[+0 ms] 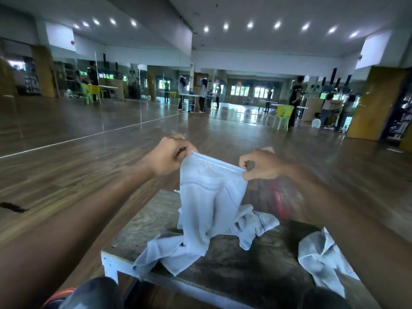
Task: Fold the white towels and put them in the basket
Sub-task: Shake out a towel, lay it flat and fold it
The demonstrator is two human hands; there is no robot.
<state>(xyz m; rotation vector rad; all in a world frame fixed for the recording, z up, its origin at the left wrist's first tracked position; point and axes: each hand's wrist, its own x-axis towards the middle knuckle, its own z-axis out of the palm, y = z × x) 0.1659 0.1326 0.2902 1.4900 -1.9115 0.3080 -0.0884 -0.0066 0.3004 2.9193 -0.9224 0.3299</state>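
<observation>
I look at a low wooden table (156, 219) on a wood floor (66, 175) in a big mirrored hall. I count three white towels. The crumpled towel (169, 253) lies mid-table and the right towel (323, 257) at the near right edge. The held towel (211, 197) hangs above the table, with my left hand (171, 156) and right hand (262, 163) each pinching a top corner.

white cloth towel (211, 197), worn wooden table (156, 219)

Both hands hold a white towel (209, 197) up by its top edge, the left hand (171, 156) pinching one corner and the right hand (259, 163) the other. Its lower end hangs onto crumpled towels (245, 224) on the worktop (156, 219); another towel (323, 257) lies apart at the right.
</observation>
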